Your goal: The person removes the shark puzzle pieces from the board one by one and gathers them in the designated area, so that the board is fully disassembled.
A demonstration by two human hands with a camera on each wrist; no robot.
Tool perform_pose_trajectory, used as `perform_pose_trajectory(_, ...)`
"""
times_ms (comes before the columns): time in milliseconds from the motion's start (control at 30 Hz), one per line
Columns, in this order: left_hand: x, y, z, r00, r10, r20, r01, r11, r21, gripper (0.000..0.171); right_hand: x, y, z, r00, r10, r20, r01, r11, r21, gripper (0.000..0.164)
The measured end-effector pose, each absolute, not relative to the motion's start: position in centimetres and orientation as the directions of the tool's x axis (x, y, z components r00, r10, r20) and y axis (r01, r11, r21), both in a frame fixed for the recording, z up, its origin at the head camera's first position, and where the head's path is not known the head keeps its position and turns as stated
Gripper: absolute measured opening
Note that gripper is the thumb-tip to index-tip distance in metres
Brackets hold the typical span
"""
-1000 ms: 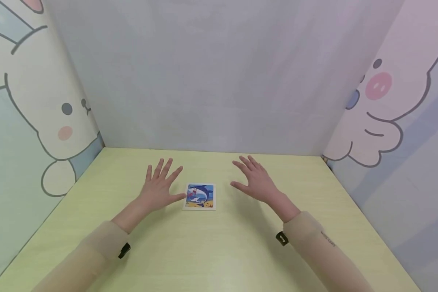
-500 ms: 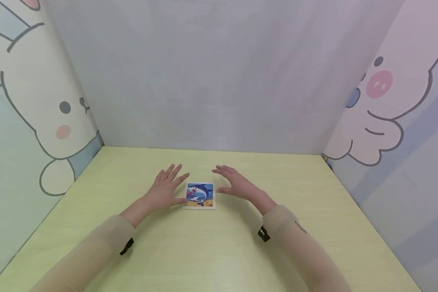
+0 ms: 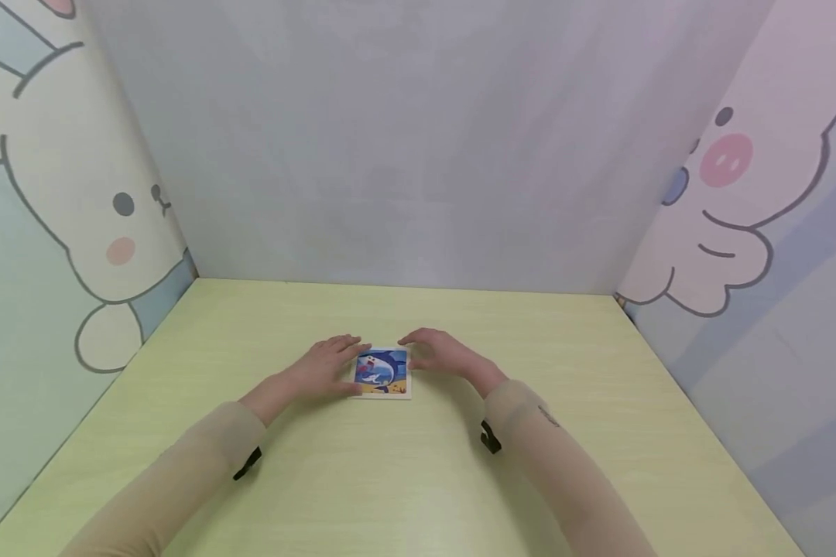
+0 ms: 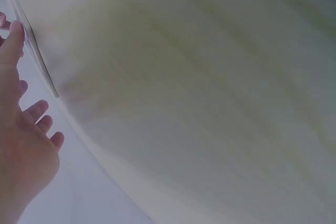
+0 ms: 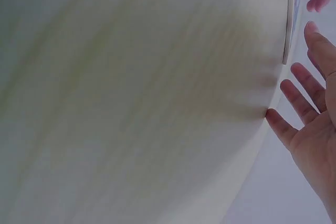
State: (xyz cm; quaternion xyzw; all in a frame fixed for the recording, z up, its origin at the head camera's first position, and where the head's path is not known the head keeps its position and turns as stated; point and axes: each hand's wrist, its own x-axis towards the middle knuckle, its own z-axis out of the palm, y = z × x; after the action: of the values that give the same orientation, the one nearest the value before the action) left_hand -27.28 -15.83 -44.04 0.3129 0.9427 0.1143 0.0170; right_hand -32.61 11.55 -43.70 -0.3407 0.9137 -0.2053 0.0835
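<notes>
A flat square picture board [image 3: 383, 375] with a white border and a blue sea picture lies on the table. My left hand [image 3: 315, 371] reaches over its left side, thumb above the front left corner and fingers at the back left. At the right edge, my right hand [image 3: 447, 354] has its thumb close by and its fingers bent toward the back right corner. In the left wrist view the left hand [image 4: 26, 145] has its thumb right at the board's edge [image 4: 41, 59]. The right wrist view shows the right hand [image 5: 315, 135] with spread fingers below the board's edge [image 5: 288, 24].
The pale yellow table [image 3: 404, 480] runs back to a plain grey-white backdrop [image 3: 404, 155]. Side panels carry a cartoon rabbit [image 3: 90, 193] on the left and a cartoon pig [image 3: 752, 155] on the right.
Both hands have come down and inward to the board, the right hand travelling farther left. Their fingers are less spread in the head view. The board stays in place.
</notes>
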Motion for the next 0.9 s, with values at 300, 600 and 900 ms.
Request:
perform_pose_trajectory(300, -27.6, -15.2, -44.1, -0.787, 0.616, -0.034, 0.59, 0.767, 0.251, 0.069, -33.7, 10.7, -44.1, -0.719, -0.692, -0.062, -0.648, 0.701, -0.298, 0.04)
perform_pose_trajectory(600, -27.5, -14.8, -43.6, -0.782, 0.619, -0.08, 0.586, 0.772, 0.245, 0.066, -33.9, 10.2, -43.5, -0.708, -0.704, -0.054, -0.661, 0.688, -0.298, 0.033)
perform_pose_trajectory(900, -28.0, -14.6, -43.9, -0.765, 0.637, -0.095, 0.616, 0.767, 0.18, 0.066, -33.4, 9.2, -43.3, -0.801, -0.594, -0.074, -0.543, 0.773, -0.328, 0.028)
